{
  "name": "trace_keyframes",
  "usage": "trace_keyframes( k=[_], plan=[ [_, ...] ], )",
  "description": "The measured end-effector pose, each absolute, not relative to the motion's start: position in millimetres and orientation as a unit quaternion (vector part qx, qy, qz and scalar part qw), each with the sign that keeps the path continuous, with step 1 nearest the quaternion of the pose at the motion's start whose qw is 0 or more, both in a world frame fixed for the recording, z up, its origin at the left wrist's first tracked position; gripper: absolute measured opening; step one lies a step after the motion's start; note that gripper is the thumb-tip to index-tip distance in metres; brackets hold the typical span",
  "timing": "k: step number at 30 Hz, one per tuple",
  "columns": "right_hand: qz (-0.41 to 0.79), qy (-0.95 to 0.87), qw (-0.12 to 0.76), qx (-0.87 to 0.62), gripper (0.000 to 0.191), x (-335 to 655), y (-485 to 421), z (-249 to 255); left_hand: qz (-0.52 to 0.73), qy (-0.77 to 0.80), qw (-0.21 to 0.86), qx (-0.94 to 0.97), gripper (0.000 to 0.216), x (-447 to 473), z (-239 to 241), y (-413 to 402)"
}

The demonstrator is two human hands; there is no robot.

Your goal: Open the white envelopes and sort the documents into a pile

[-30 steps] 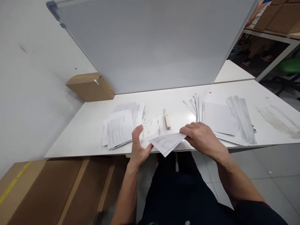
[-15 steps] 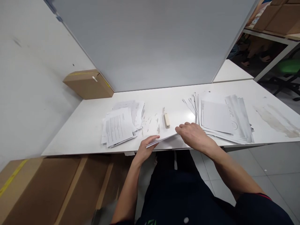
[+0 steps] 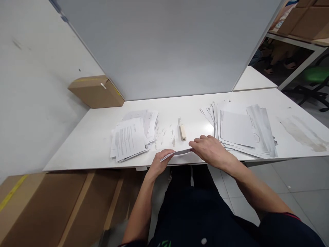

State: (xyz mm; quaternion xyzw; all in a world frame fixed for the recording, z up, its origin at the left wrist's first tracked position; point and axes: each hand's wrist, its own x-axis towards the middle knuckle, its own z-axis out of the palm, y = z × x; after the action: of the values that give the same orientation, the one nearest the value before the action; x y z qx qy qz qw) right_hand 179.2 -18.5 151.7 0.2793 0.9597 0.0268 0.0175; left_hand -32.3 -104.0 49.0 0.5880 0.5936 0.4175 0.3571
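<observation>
My left hand (image 3: 160,161) pinches the near left end of a thin set of printed sheets (image 3: 177,153) at the front edge of the white table (image 3: 97,140). My right hand (image 3: 209,150) grips the right end of the same sheets, fingers curled over the top. The sheets lie almost edge-on to the camera, slightly bowed. A small beige stapler (image 3: 182,132) lies just behind the hands. A pile of printed papers (image 3: 132,137) sits to the left and a larger fanned pile of papers (image 3: 241,128) to the right.
A large whiteboard panel (image 3: 167,48) stands at the back of the table. A cardboard box (image 3: 96,91) rests at the back left corner; flat cardboard boxes (image 3: 59,206) lie below on the left. A green chair (image 3: 317,73) and shelving stand far right.
The sheets turned from face-up to nearly edge-on and moved left toward the table edge. My left hand closed on their left end; my right hand shifted left with them.
</observation>
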Motion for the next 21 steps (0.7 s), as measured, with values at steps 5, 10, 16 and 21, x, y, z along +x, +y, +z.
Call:
trace_keyframes(
  k=[5,10,16,21],
  plan=[
    [-0.042,0.957,0.004,0.288,0.016,203.2,-25.4,155.9,0.413,0.617,0.370,0.558,0.023,-32.6,56.7,-107.2],
    [-0.347,0.844,-0.066,0.403,0.031,238.7,-26.3,120.9,0.459,0.633,0.397,0.480,0.028,-24.5,53.9,-99.0],
    [-0.620,0.594,-0.139,0.494,0.035,267.2,-45.6,53.5,0.463,0.700,0.319,0.440,0.031,-4.2,30.8,-67.9],
    [-0.673,0.497,-0.175,0.520,0.037,276.9,-50.8,38.5,0.479,0.720,0.220,0.452,0.032,7.7,13.6,-56.2]
  ],
)
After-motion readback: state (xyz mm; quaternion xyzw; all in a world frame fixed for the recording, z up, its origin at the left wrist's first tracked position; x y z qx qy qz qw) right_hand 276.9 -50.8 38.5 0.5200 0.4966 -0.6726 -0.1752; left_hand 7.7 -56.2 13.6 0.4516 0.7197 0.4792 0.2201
